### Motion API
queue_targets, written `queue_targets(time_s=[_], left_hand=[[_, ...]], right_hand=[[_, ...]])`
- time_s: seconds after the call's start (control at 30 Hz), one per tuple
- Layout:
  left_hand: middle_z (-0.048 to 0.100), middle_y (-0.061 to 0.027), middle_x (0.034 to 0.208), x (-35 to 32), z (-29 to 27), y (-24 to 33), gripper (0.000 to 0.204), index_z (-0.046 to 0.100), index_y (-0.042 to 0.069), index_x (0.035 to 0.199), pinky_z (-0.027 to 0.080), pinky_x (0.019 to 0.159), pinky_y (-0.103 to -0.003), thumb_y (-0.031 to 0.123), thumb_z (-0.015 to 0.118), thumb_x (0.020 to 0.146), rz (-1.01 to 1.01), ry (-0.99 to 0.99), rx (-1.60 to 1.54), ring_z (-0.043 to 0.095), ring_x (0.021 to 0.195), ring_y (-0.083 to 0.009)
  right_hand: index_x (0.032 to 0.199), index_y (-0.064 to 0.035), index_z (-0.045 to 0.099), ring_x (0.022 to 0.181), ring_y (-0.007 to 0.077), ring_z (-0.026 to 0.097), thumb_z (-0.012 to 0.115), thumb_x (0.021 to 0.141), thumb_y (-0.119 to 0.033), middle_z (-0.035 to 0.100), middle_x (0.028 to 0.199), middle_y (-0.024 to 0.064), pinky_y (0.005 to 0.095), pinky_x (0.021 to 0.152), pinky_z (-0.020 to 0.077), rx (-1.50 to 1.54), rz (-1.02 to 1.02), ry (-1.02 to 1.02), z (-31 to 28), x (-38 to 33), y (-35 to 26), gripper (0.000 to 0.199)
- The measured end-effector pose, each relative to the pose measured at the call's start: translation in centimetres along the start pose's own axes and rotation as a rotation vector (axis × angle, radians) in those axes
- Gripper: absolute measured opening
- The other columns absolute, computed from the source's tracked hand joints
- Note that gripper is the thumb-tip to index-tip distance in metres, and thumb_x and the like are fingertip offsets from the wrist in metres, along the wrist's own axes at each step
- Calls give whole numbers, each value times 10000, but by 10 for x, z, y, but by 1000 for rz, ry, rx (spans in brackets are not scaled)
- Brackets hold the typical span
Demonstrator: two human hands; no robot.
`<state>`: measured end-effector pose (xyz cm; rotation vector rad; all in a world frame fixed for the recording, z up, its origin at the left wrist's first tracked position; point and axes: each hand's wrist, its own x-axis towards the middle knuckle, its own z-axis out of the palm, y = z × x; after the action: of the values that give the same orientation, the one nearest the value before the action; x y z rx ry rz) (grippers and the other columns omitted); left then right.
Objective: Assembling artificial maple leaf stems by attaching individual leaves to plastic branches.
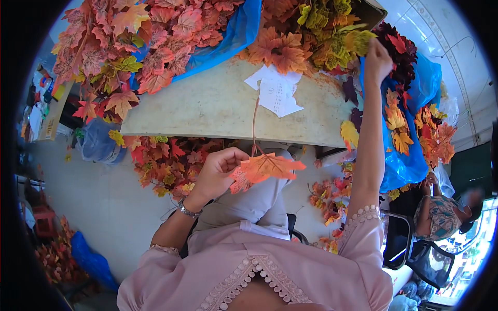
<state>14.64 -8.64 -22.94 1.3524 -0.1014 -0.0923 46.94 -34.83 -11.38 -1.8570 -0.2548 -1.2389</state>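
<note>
Left arm (176, 223) bent, left hand (220, 168) pinched close in; right arm (369, 145) stretched far forward, right hand (379, 62) curled.

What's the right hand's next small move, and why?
Probably the right hand should pinch the yellow-green leaf and ease it out gently: its fingertips are at that leaf's edge, and the leaves there crowd together. The left hand holds an orange leaf sprig apart from them. I can't tell whether the right fingers already grip.
</note>
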Motion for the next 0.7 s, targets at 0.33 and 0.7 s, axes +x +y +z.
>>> queue_targets(time_s=[0.33,0.7], left_hand=[[586,-27,870,3,-3,-4,188,530,-25,943,452,729,-190,2,594,768,17,11,-26,553,802,-49],[582,-34,876,-2,8,-9,183,526,-29,952,458,730,-198,-25,572,775,13,-8,-46,554,805,-54]], right_hand=[[764,-55,626,778,225,524,612,693,-120,568,745,66,317,667,395,-425,-699,-722,-79,-131,-31,97],[781,-48,654,761,271,546,666,671,-188,604,762,100,360,695,437,-403,-98,-670,-52,-124,-7,178]])
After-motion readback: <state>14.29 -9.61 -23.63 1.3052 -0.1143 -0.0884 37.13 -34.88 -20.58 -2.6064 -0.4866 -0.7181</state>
